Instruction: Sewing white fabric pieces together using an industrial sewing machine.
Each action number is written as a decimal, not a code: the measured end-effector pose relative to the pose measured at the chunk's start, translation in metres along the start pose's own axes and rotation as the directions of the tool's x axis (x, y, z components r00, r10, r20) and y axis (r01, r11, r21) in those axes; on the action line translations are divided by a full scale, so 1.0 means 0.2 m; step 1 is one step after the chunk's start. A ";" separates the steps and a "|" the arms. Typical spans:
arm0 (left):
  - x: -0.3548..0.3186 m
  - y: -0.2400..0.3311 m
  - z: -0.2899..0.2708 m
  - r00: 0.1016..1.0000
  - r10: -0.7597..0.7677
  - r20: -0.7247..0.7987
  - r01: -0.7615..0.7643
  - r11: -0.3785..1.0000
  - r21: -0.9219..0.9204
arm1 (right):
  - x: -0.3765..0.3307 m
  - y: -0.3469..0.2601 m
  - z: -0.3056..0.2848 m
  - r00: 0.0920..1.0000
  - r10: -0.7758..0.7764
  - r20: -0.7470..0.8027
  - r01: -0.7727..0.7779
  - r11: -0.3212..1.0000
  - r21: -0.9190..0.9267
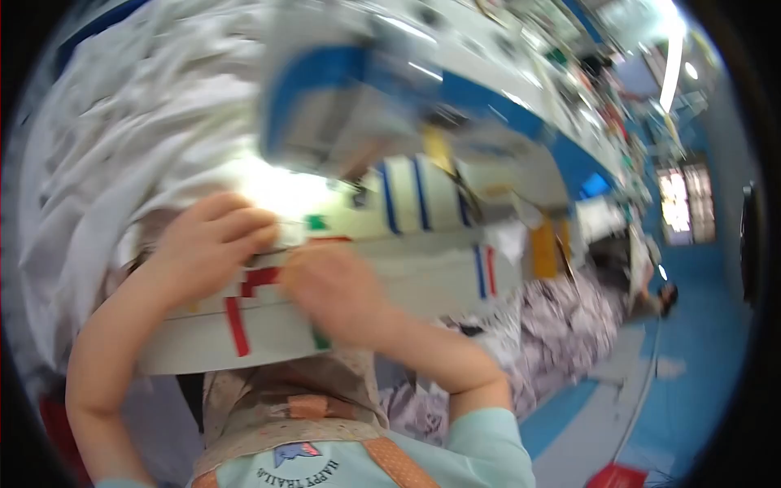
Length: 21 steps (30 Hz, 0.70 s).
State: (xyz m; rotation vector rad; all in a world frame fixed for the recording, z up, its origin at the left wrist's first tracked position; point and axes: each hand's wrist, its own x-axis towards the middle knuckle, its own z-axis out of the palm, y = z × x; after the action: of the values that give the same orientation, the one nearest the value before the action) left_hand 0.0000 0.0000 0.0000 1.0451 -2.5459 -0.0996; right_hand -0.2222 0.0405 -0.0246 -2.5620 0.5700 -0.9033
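A white and blue sewing machine point(350, 98), blurred, stands over the work surface, with bright light under its head. My left hand point(215, 244) is beside that light, its fingers bent and pressed together; whatever is under the fingertips is hidden. Close by on the right, my right hand point(338, 289) rests over the white tabletop point(423, 268). Motion smears its fingers, so I cannot make out a hold. White cloth point(146, 122) lies heaped to the left of the machine and reaches down toward my left wrist.
Red tape point(236, 325) and green tape point(316, 221) mark the tabletop. Patterned greyish-pink cloth point(569, 317) hangs in folds at the right end. Farther right, a person point(649, 301) is partly visible beside the blue floor point(675, 390).
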 end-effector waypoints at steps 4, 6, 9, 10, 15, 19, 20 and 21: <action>0.07 0.07 0.11 0.995 0.020 -0.096 -0.030 0.995 -0.100 | -0.35 -0.32 0.02 0.986 0.150 -0.078 -0.139 0.982 0.132; 0.06 0.09 0.10 0.997 0.011 -0.082 -0.022 0.991 -0.134 | -0.56 -0.39 0.07 0.909 0.416 -0.015 -0.391 0.864 0.318; 0.05 0.09 0.07 1.000 0.014 -0.021 -0.017 0.990 -0.141 | -1.00 -0.31 0.08 0.435 0.886 -0.160 -0.850 0.462 0.253; 0.05 0.10 0.07 1.000 -0.014 -0.008 0.013 0.990 -0.140 | -1.19 -0.23 0.04 0.289 0.906 -0.308 -0.902 0.366 0.228; 0.05 0.12 0.09 0.998 -0.061 0.017 0.062 0.990 -0.129 | -2.06 0.07 -0.34 -0.148 0.548 -0.823 -0.968 -0.251 0.007; 0.07 0.12 0.09 0.999 -0.049 0.006 0.049 0.992 -0.112 | -2.39 0.20 -0.51 -0.142 0.520 -0.842 -0.935 -0.351 -0.059; 0.07 0.13 0.09 0.999 -0.053 0.006 0.053 0.993 -0.102 | -2.44 0.22 -0.53 -0.143 0.524 -0.840 -0.937 -0.345 -0.056; 0.08 0.13 0.09 0.999 -0.044 -0.004 0.043 0.994 -0.100 | -2.47 0.24 -0.55 -0.136 0.635 -0.760 -0.937 -0.332 -0.109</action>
State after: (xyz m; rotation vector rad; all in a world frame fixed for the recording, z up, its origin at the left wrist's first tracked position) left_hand -0.0337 0.0069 -0.0056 1.0605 -2.4858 -0.2322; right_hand -0.6592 0.2160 -0.2167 -1.1271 2.9959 -0.4859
